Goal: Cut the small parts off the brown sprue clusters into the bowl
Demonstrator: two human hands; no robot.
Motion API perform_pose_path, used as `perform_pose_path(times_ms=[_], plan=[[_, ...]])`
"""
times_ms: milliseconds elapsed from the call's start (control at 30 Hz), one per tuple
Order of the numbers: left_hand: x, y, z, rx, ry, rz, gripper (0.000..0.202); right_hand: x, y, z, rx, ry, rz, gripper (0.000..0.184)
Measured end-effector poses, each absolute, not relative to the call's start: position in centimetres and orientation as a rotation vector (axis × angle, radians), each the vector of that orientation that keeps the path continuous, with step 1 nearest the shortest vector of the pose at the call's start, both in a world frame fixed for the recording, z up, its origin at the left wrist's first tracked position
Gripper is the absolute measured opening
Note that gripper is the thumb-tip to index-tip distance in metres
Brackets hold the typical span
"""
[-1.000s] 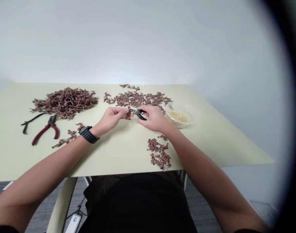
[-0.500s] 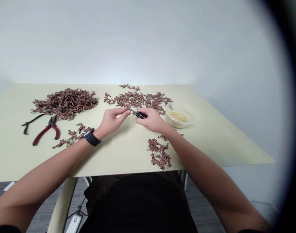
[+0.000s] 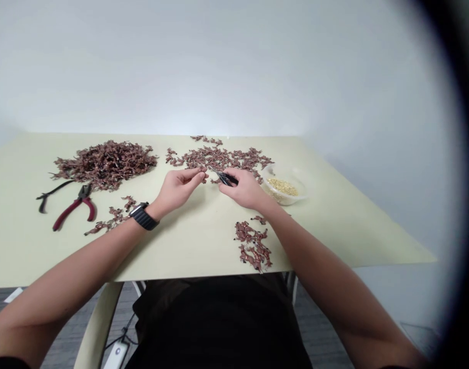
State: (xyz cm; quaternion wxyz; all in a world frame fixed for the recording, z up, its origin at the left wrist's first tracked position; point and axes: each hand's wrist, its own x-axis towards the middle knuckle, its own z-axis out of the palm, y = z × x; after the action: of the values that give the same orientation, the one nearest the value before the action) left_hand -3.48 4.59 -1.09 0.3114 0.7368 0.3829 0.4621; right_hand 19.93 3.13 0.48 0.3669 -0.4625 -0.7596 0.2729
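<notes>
Just left of clear bowl [image 3: 300,185], over table [image 3: 334,220]: right hand [image 3: 245,189] gripping small black pliers [image 3: 224,178], tips aimed at left hand [image 3: 177,188]. Left fingers [image 3: 196,177] pinched narrow, contents too small to tell.

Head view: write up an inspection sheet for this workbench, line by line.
Surface: pale yellow table, flat, bare in front of the hands.
Job's things: small pliers with black handles; spread of brown pieces behind the hands; clear bowl of gold-coloured bits by the right hand.
Clutter: large brown heap at far left; red-handled pliers and a black tool beside it; scattered pieces near the left wrist; small cluster at the near edge.
Grippers: left hand fingertips pinched at the pliers' tip, what they pinch too small to tell; right hand closed on the small pliers.
Cables: cable and white block on the floor under the table.
Surroundings: plain white wall; grey floor; no other person seen.
</notes>
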Motion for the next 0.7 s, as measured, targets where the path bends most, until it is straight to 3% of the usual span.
perform_pose_path(times_ms=[133,333,533,700], plan=[[-3.4,4.5,-0.6,1.831,0.92,1.117,0.043,20.3,3.4,0.2,-1.172,-2.065,0.478,0.01],[-3.1,3.8,0.0,1.774,0.836,1.048,0.045,20.5,3.4,0.2,-1.129,-2.137,0.425,0.017],[-3.1,3.8,0.0,1.741,0.81,1.033,0.046,20.4,3.3,0.3,-1.166,-2.092,0.524,0.019],[-3.2,3.9,-0.6,1.908,0.965,1.207,0.038,19.6,3.0,0.1,-1.162,-1.991,0.78,0.008]])
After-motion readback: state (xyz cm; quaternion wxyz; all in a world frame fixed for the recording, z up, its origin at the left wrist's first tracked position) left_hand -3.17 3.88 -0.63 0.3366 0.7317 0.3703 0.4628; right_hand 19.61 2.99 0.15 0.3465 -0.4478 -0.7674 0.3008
